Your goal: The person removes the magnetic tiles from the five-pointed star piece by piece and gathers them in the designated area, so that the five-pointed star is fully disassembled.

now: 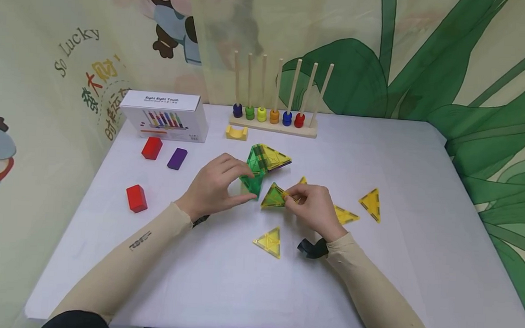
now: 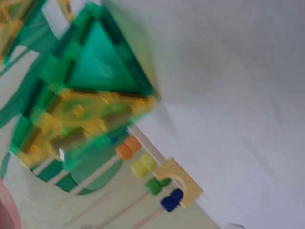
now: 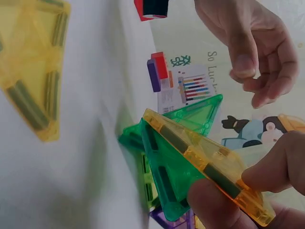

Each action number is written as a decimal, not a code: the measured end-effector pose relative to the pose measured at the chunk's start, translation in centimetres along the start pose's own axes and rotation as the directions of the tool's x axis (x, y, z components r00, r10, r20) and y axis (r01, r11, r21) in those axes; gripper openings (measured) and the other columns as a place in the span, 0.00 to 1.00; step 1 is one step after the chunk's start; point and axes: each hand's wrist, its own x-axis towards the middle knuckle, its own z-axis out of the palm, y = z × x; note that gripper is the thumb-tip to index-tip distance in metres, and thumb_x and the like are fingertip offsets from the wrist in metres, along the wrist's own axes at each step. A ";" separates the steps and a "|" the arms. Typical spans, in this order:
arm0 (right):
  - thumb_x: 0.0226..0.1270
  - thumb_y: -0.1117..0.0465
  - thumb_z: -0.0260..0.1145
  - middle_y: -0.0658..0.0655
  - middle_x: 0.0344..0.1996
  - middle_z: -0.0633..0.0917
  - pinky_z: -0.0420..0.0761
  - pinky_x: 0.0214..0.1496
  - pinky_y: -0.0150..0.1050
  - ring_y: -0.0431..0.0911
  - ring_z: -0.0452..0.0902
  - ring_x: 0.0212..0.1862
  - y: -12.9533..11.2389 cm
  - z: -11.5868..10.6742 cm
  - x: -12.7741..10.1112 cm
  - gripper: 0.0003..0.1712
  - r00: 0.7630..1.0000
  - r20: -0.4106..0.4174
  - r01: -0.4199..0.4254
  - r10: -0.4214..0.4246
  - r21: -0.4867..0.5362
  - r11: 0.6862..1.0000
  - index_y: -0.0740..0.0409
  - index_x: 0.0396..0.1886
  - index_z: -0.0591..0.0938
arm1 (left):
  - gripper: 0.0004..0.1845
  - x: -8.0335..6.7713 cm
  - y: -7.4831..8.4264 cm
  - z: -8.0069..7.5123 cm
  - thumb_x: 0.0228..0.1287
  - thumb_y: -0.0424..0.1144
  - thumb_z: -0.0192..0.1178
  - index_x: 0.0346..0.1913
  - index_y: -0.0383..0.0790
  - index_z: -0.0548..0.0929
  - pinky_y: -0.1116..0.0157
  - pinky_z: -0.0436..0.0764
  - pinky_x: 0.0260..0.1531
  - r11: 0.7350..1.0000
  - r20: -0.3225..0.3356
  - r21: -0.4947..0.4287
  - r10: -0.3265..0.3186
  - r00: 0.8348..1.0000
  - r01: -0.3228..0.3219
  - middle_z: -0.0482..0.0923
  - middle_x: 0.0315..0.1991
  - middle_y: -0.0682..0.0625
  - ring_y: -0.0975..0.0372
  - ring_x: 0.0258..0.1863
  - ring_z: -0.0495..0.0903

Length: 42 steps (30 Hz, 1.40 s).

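Note:
My right hand [image 1: 312, 205] pinches a yellow triangular magnetic tile [image 3: 209, 169] between thumb and fingers. A green triangular tile [image 3: 164, 174] meets it along one edge, the pair tilted above the table. Just left of this pair is a built shape with green triangular tiles [image 1: 253, 182], a yellow tile [image 1: 275, 157] and a purple edge below. My left hand [image 1: 219, 184] is beside that shape, thumb and fingers spread around its near green corner. From the right wrist view, the left hand's loosely bent fingers [image 3: 274, 67] appear apart from the green tiles.
Loose yellow triangular tiles [image 1: 371, 204] lie right of and in front of the hands. Left are red blocks [image 1: 137, 198] and a purple block [image 1: 177, 158]. Behind stand a printed box [image 1: 164, 115], a yellow arch block [image 1: 236, 132] and a wooden peg rack [image 1: 273, 125] with coloured beads.

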 end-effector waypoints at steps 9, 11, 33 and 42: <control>0.67 0.63 0.70 0.54 0.29 0.91 0.75 0.31 0.32 0.44 0.77 0.27 -0.9 -0.1 -0.2 0.06 0.997 0.063 0.023 -0.033 0.143 0.989 0.58 0.38 0.91 | 0.28 -0.6 2.9 1.9 0.53 0.48 0.81 0.53 0.40 0.84 0.63 0.86 0.48 0.993 0.144 -0.075 -0.077 0.987 0.088 0.87 0.46 0.49 0.59 0.46 0.86; 0.68 0.63 0.70 0.54 0.29 0.91 0.75 0.31 0.32 0.43 0.78 0.27 -1.1 -0.1 -0.2 0.05 0.997 0.074 0.020 -0.032 0.157 0.987 0.58 0.38 0.91 | 0.27 -0.6 3.0 2.0 0.53 0.47 0.81 0.53 0.40 0.83 0.64 0.86 0.43 0.986 0.150 -0.099 -0.117 0.982 0.132 0.87 0.44 0.48 0.60 0.41 0.85; 0.76 0.63 0.65 0.60 0.34 0.89 0.71 0.26 0.33 0.41 0.70 0.25 -0.3 -1.4 -0.7 0.11 0.951 0.283 -0.012 -0.128 0.444 0.896 0.64 0.47 0.89 | 0.16 -0.7 2.8 1.7 0.78 0.40 0.55 0.61 0.37 0.80 0.64 0.81 0.48 0.552 0.478 -0.659 -0.217 0.851 0.511 0.82 0.55 0.43 0.57 0.49 0.79; 0.75 0.65 0.64 0.54 0.30 0.88 0.69 0.24 0.33 0.41 0.68 0.23 -0.1 -1.7 -0.8 0.11 0.941 0.293 0.003 -0.169 0.493 0.870 0.67 0.46 0.88 | 0.14 -1.0 2.6 1.3 0.77 0.34 0.50 0.58 0.36 0.80 0.58 0.78 0.57 0.556 0.483 -0.646 -0.233 0.844 0.523 0.83 0.54 0.43 0.58 0.52 0.79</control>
